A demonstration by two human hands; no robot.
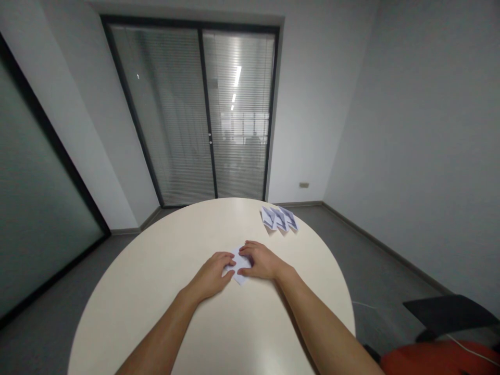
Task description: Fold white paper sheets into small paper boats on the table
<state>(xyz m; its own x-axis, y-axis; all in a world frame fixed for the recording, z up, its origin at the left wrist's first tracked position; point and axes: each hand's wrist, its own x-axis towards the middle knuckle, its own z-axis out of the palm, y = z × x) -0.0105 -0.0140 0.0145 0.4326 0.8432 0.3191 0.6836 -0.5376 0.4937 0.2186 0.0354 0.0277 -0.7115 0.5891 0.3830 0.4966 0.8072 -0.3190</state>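
Note:
A small piece of folded white paper (241, 263) lies on the round table, set with one corner towards me. My left hand (214, 274) is at its left side, fingers curved over the edge and thumb below them. On the opposite side my right hand (262, 260) holds it, with fingertips near the far corner and the thumb lower down. Both hands grip the paper against the tabletop; their palms and parts of the paper's edges are hidden. Three folded paper pieces (279, 220) overlap in a row near the table's far right edge.
The cream round table (164, 271) fills the lower middle. A chair with a red seat (437, 359) and black armrest (449, 312) stands at the right, beside a thin white cable. Glazed panels with blinds (175, 120) are behind the table.

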